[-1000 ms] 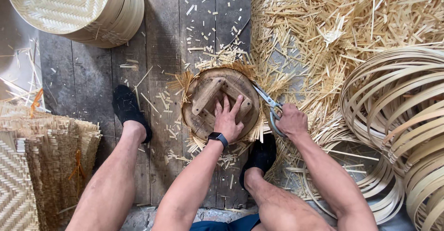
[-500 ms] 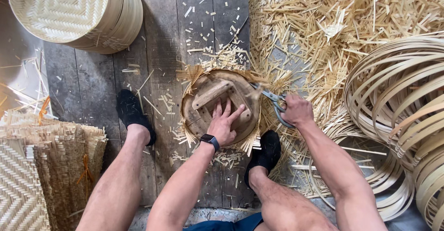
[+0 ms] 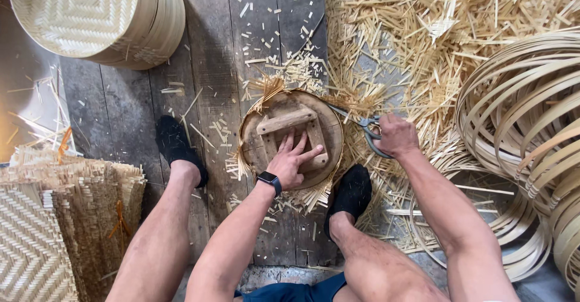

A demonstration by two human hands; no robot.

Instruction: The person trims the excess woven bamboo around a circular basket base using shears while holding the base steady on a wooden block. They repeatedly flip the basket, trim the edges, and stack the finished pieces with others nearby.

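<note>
Left hand flat on round wooden form, right hand gripping scissors.

Weathered grey plank floor underneath it all. Bamboo offcuts heaped thick across its right side, thinner chips scattered mid-boards. A stack of woven round lids sits top left, woven mats piled lower left, bamboo hoops stacked at right, flatter rings below them.
</note>
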